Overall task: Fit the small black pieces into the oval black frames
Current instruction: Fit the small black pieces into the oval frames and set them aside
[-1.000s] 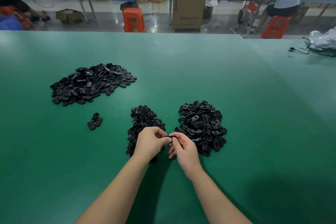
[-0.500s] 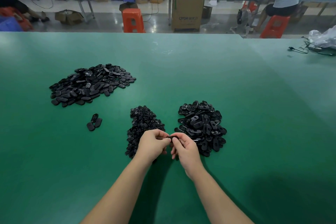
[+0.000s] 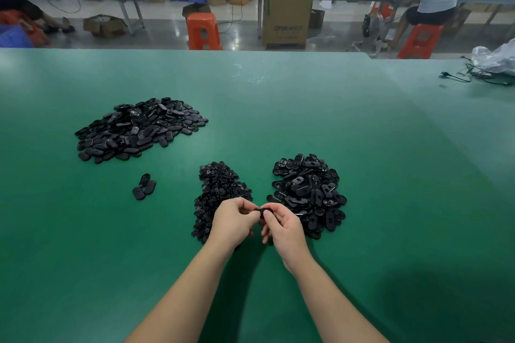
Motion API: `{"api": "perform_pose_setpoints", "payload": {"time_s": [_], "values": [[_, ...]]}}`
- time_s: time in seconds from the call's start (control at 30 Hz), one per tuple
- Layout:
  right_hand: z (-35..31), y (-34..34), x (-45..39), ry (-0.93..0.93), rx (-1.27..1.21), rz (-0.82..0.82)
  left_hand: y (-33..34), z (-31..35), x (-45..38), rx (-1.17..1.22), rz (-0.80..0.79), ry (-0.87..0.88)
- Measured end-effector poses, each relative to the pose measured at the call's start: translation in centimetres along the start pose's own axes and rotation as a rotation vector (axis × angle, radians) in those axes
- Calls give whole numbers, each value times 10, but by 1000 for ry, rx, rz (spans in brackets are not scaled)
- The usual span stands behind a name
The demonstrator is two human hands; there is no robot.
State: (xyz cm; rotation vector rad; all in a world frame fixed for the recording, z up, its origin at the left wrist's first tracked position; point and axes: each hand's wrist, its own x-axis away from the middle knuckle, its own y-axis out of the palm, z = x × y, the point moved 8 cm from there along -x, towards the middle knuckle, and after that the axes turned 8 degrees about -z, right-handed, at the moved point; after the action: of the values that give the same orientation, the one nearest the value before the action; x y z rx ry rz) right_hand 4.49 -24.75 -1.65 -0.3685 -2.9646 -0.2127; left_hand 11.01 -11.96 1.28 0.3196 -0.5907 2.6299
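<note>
green table (image 3: 306, 108) | oval frame (image 3: 262, 211) pinched between left hand (image 3: 232, 221) and right hand (image 3: 282, 228) (mostly hidden)

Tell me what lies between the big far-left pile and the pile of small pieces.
Three loose oval pieces on otherwise bare green table, seen in the head view.

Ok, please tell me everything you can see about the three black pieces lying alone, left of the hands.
The three loose pieces are flat black ovals with a dull, plastic look. They lie on the green table in a tight cluster and seem to touch or overlap. They sit below the big far-left heap, apart from it. No hand touches them. Finer detail is too small to tell.
</note>
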Motion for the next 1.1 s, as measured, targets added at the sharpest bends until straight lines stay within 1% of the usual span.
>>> {"api": "perform_pose_setpoints", "payload": {"time_s": [0.23, 0.4, 0.8, 1.1], "values": [[-1, -1, -1, -8, -17, 5, 3, 8, 3, -103, 36, -3], [0, -3, 0, -4, -41, 13, 6, 15, 5, -155, 70, 30], [-2, -1, 0, -1, -24, 12, 3, 4, 5, 19, 8, 26], [-1, -1, 0, 3, -11, 4, 3, 4, 2, -19, 6, 12]]}}
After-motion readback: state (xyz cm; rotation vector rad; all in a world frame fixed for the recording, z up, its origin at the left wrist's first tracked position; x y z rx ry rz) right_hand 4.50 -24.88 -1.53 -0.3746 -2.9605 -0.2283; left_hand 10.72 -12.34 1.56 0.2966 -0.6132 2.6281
